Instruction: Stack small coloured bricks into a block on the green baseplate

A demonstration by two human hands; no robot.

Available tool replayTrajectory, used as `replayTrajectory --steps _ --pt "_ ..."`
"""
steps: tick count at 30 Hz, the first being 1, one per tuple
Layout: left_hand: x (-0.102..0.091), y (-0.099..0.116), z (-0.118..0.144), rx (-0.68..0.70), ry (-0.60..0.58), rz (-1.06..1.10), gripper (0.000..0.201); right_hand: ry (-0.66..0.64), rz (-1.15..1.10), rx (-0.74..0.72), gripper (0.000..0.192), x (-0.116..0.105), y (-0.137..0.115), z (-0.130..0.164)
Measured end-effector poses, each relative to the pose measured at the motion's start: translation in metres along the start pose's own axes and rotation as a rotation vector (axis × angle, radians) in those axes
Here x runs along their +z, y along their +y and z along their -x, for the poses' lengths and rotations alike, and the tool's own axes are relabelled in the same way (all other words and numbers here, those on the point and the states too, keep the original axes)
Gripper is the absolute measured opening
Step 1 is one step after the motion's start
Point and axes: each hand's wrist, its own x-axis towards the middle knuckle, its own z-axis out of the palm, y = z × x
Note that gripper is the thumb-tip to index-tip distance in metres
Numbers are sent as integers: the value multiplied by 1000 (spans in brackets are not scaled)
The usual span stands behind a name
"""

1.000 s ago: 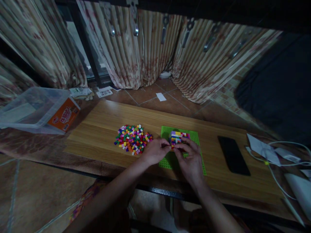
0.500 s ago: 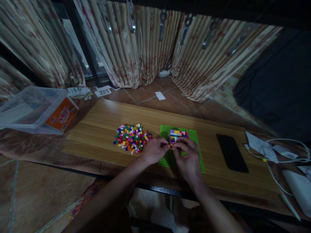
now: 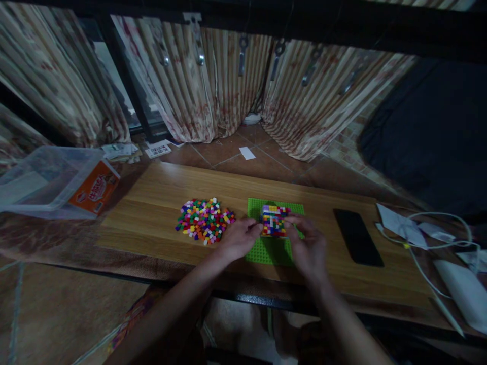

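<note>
The small-brick assembly [image 3: 274, 221] is seated on the green studded baseplate [image 3: 262, 253], toward its far edge, and is formed of multicoloured rows. The left hand [image 3: 240, 238] is positioned at the left side of the assembly; its fingers are curled, with the thumb directed toward the assembly. The right hand [image 3: 309, 246], slightly blurred, is positioned at the right side, with its thumb and forefinger partly extended toward that edge. Whether a brick is pinched by the fingers of either hand cannot be told. The baseplate is supported by the wood-grain surface [image 3: 146, 213]. Loose bricks [image 3: 205, 220] are piled to the left of the baseplate, near the left hand. A black smartphone [image 3: 358, 237] is placed to the right of the baseplate. A clear plastic bin [image 3: 70, 177] with an orange label [image 3: 95, 187] is located left of the surface.
</note>
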Motion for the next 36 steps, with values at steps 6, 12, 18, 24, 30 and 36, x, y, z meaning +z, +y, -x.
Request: replayTrajectory --steps 6,12,18,24,30,36 --pt "5 3 -2 -26 48 -11 43 42 -168 166 18 -1 3 -7" --pt "8 8 -2 -6 102 -4 39 47 -145 150 18 -2 1 -5" --pt "12 7 0 -25 120 33 35 44 -106 101 19 -1 -5 -1" --pt "-12 3 -3 58 207 212 35 -129 13 -101 14 11 -24 19" --pt "-67 -11 -8 32 535 355 32 -477 163 -313 16 33 -29 40" --pt "-86 -17 -1 12 607 398 27 -601 235 -377 22 62 -25 50"
